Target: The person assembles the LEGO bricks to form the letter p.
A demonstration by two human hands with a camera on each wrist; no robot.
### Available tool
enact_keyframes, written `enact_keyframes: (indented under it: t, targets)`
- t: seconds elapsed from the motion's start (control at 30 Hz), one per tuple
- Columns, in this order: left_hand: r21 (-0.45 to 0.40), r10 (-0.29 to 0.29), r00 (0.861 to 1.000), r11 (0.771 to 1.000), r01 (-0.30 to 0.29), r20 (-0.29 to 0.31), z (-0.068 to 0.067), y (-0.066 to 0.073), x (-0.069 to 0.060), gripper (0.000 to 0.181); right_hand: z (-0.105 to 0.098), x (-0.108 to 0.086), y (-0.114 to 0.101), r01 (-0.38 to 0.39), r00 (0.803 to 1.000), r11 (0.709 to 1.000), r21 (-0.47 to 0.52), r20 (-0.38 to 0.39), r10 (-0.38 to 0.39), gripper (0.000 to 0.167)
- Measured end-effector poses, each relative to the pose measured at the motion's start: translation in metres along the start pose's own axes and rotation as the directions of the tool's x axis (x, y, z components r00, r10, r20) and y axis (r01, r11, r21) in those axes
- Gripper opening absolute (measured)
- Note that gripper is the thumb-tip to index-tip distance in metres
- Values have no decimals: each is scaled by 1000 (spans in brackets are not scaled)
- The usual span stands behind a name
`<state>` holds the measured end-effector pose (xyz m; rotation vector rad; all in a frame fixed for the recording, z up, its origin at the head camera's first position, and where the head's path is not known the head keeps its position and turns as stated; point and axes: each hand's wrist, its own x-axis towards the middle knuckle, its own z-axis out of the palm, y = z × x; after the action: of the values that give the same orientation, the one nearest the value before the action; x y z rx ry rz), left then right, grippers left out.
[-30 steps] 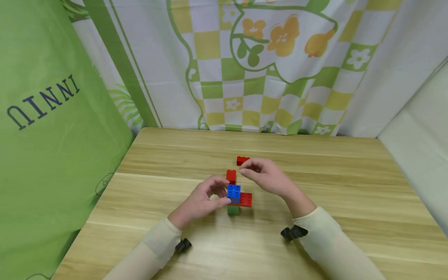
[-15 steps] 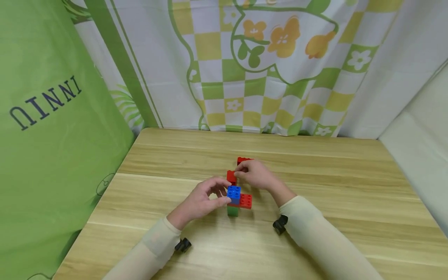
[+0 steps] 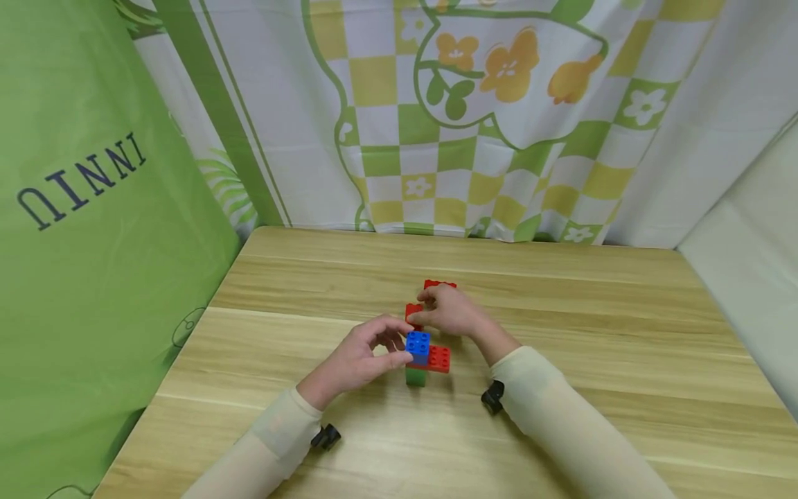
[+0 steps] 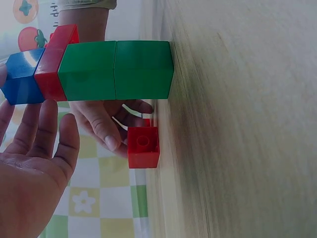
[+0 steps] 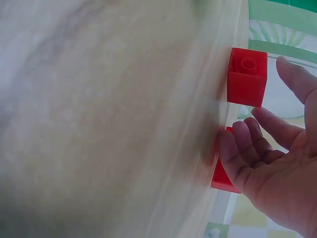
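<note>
A stack of toy building bricks stands on the table, with green bricks (image 4: 89, 72) at the bottom, a red brick (image 3: 440, 358) jutting rightward and a blue brick (image 3: 418, 344) on top. My left hand (image 3: 358, 357) pinches the blue brick between thumb and fingers. Behind the stack lies a smaller red brick (image 5: 246, 79). My right hand (image 3: 454, 312) is around its right side, thumb and forefinger spread; in the right wrist view the thumb is apart from it and the forefinger is near its corner. Another red brick (image 3: 441, 284) lies farther back, partly hidden by that hand's fingers.
The wooden table (image 3: 299, 270) spreads out around the bricks. A patterned curtain (image 3: 414, 163) hangs along its back edge and a green cloth (image 3: 125, 277) at the left. Small black devices (image 3: 492, 397) are worn at both wrists.
My right hand has moved left and nearer, from beside the farther red brick to around the smaller red brick. My left hand stays on the stack.
</note>
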<state>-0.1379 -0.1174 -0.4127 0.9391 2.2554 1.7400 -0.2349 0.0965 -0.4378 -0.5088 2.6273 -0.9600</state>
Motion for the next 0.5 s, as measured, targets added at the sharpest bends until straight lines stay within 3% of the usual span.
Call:
enact_keyframes:
  t: [0.13, 0.5]
  targets:
    - [-11, 6, 1000, 1000, -6, 4, -1, 12, -1, 29, 2, 1, 1, 14, 1000, 1000, -5, 16, -14, 61]
    - [-28, 30, 1000, 999, -30, 8, 0, 11, 0, 29, 5, 0, 1, -15, 999, 1000, 4, 39, 15, 42]
